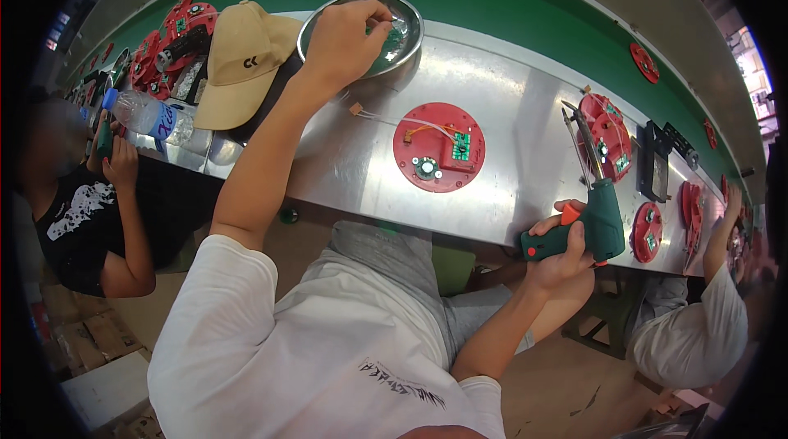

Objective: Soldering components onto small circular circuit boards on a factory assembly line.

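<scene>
My left hand (pixel 349 37) is over a round metal bowl (pixel 416 45) at the back of the bench, its fingers curled together. Small green circuit boards (pixel 396 35) lie in the bowl; whatever the fingertips hold is too small to make out. In my right hand (pixel 566 246), at the bench's front edge, is a green soldering gun (pixel 606 213) with an orange trigger. Its metal tip points up and away. Between my hands a red round plate (pixel 439 148) lies flat on the bench, carrying a small green board, a round component and white wires with a connector.
On the left are a tan cap (pixel 246 66), a plastic bottle (pixel 152 115) and a pile of red plates (pixel 156 49). More red plates (pixel 647 232) and a black holder (pixel 654 162) stand at right. Co-workers sit on both sides. A green belt (pixel 492 4) runs behind the metal bench (pixel 501 102).
</scene>
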`<action>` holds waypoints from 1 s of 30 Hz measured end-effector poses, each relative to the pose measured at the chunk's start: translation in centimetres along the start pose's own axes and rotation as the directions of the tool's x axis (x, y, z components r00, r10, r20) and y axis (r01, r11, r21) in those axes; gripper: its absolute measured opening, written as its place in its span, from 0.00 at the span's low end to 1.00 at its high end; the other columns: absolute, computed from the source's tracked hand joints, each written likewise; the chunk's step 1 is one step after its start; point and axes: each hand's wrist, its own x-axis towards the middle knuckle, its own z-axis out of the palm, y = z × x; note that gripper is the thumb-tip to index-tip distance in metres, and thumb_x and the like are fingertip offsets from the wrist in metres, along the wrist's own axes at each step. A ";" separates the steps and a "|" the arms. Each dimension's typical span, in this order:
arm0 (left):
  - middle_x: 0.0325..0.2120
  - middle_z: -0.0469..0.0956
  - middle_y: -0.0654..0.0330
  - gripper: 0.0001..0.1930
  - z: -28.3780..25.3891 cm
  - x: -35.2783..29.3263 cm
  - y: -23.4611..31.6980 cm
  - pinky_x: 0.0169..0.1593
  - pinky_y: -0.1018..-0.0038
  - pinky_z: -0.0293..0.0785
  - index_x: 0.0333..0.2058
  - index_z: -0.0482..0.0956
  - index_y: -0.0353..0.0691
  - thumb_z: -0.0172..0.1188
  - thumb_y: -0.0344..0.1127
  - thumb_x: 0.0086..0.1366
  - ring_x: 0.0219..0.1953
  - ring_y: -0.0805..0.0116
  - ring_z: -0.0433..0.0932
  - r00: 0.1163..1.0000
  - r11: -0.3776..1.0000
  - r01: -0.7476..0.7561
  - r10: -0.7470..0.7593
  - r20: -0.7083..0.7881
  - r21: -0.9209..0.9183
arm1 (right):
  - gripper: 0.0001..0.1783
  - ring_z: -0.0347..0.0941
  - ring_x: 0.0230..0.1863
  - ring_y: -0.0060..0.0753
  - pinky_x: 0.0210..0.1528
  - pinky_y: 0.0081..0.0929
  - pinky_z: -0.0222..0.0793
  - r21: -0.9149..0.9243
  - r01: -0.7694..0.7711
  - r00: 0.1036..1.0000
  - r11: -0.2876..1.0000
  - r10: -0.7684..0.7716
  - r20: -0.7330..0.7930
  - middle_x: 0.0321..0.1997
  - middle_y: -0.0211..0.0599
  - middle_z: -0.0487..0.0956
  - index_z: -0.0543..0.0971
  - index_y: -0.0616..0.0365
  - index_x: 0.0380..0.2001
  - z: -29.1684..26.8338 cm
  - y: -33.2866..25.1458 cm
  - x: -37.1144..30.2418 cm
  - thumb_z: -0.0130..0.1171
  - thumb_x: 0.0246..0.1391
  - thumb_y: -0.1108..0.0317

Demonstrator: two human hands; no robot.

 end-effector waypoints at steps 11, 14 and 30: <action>0.26 0.79 0.54 0.04 1.5 -9.3 8.9 0.30 0.70 0.73 0.33 0.80 0.34 0.63 0.25 0.57 0.25 0.60 0.79 0.985 0.951 -0.152 0.169 0.039 -0.268 | 0.29 0.74 0.22 0.32 0.25 0.26 0.70 -0.285 0.227 0.936 0.931 -0.127 0.329 0.42 0.53 0.80 0.71 0.76 0.55 1.3 -2.5 -3.0 0.59 0.61 0.60; 0.24 0.79 0.55 0.04 3.4 -11.6 8.9 0.29 0.67 0.75 0.30 0.79 0.36 0.63 0.26 0.55 0.25 0.58 0.79 0.996 0.970 -0.089 0.094 0.010 -0.228 | 0.28 0.74 0.23 0.31 0.26 0.25 0.69 -0.307 0.237 0.921 0.922 -0.113 0.373 0.41 0.51 0.80 0.73 0.76 0.52 1.3 -2.9 -4.2 0.59 0.61 0.59; 0.22 0.76 0.56 0.06 4.8 -12.6 8.3 0.24 0.71 0.73 0.31 0.79 0.33 0.66 0.22 0.52 0.21 0.62 0.76 0.973 0.969 -0.228 0.224 -0.052 -0.098 | 0.24 0.72 0.22 0.29 0.25 0.24 0.68 -0.442 0.222 0.877 0.869 0.020 0.479 0.36 0.50 0.81 0.75 0.73 0.51 -1.6 -2.8 -3.8 0.61 0.56 0.65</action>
